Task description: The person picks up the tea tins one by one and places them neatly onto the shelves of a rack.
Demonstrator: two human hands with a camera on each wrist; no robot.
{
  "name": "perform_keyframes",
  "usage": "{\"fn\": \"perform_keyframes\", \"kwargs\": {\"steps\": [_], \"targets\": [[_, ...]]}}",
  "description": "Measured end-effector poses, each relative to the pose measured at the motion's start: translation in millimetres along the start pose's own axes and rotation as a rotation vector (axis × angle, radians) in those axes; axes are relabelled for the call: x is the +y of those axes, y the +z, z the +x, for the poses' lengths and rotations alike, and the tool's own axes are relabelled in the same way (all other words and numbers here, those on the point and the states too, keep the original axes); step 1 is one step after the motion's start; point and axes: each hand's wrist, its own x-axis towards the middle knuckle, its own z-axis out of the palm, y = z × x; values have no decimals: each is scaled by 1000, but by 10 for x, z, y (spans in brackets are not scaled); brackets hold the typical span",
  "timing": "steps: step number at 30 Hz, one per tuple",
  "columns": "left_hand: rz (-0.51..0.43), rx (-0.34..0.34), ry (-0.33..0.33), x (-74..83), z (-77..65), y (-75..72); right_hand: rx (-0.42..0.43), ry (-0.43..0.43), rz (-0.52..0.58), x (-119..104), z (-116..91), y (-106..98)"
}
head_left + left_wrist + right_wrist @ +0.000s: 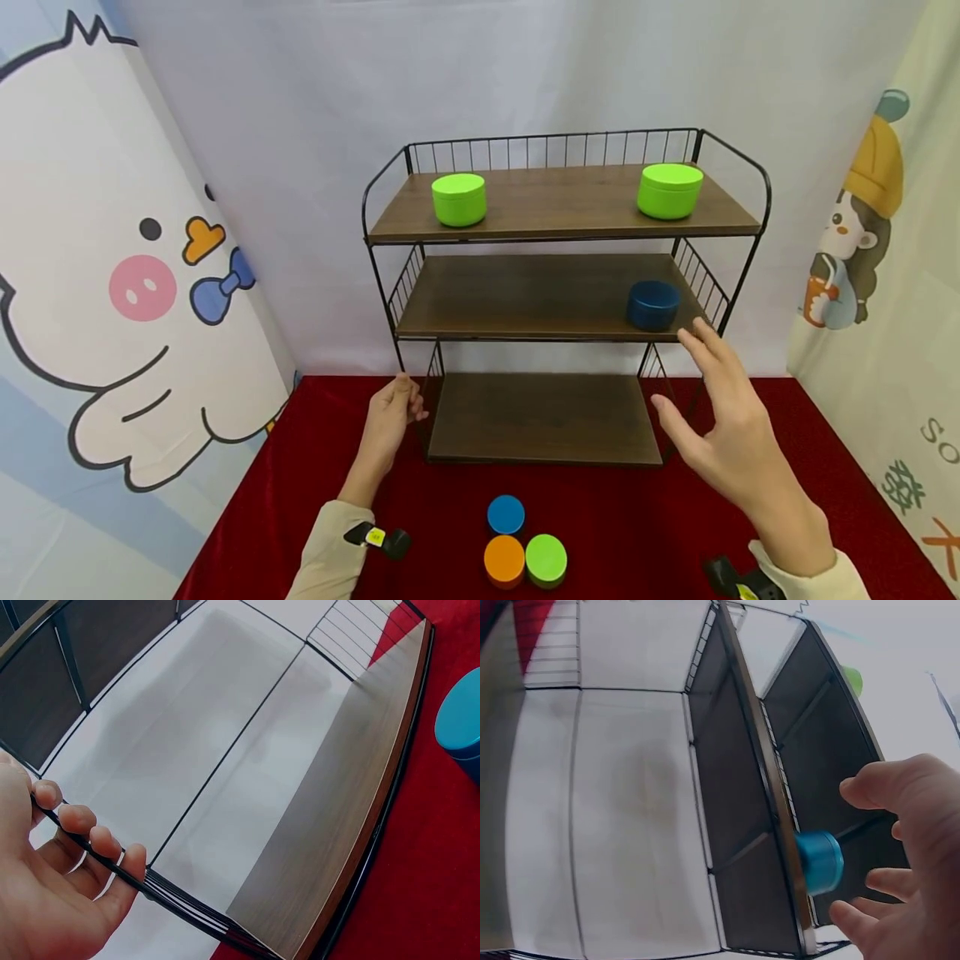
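Note:
A three-tier shelf rack [536, 292] with brown boards and a black wire frame stands in front of me. My left hand [388, 421] is at its lower left side, and in the left wrist view its fingers curl round a black side rod [191, 919]. My right hand [731, 442] is raised by the right side, thumb and fingers spread apart with nothing between them. Just beyond those fingers, a dark blue round tin [652, 306] sits at the right end of the middle shelf; the right wrist view shows the tin [821, 862] apart from the hand.
On the top shelf stand two green round tins, one at the left [459, 200] and one at the right [670, 192]. On the red cloth [247, 533] before the rack are a blue tin [506, 515], an orange tin [504, 562] and a green tin [546, 560].

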Motion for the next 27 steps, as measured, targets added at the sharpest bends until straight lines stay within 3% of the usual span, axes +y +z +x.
{"fn": "perform_keyframes", "kwargs": {"steps": [9, 18, 27], "targets": [[14, 4, 6, -2, 0, 11, -57, -41, 53, -119, -319, 177], [65, 30, 44, -32, 23, 38, -279, 118, 80, -115, -653, 252], [59, 31, 51, -77, 40, 38, -392, 160, 74, -72, -969, 371]]}}
